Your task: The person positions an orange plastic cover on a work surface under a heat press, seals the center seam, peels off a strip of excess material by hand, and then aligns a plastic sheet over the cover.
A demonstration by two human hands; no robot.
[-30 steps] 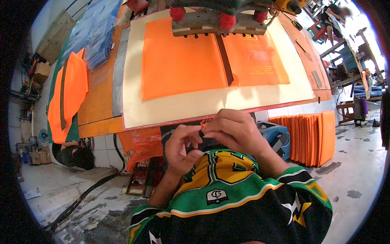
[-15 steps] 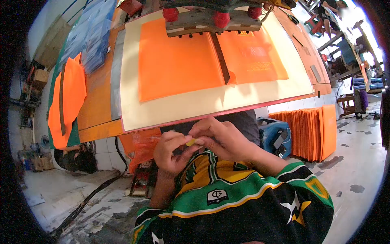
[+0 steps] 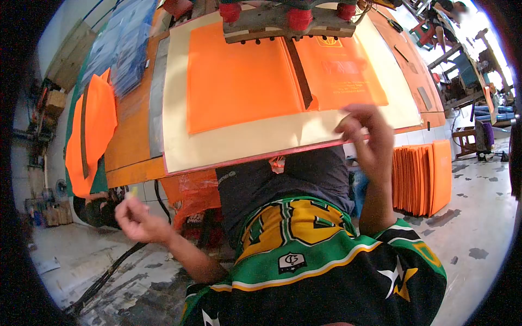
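Note:
My left hand is out past the table's left front corner, its fingertips closed on a small yellow piece. My right hand is raised over the front right edge of the cream sheet, fingers bent; whether anything is between them is too small to tell. An orange cover with a dark strip down its middle lies open on the sheet. Above its back edge hangs a machine head with red cylinders. An orange and white scrap rests on my lap.
A stack of orange covers stands at the right. Clear plastic sheets and an orange piece with a dark strip lie at the left. Scissors lie at the back right. A person is in the far right background.
My hands have parted from in front of my waist. The left moved out to the left with the yellow piece; the right rose to the table's front right edge.

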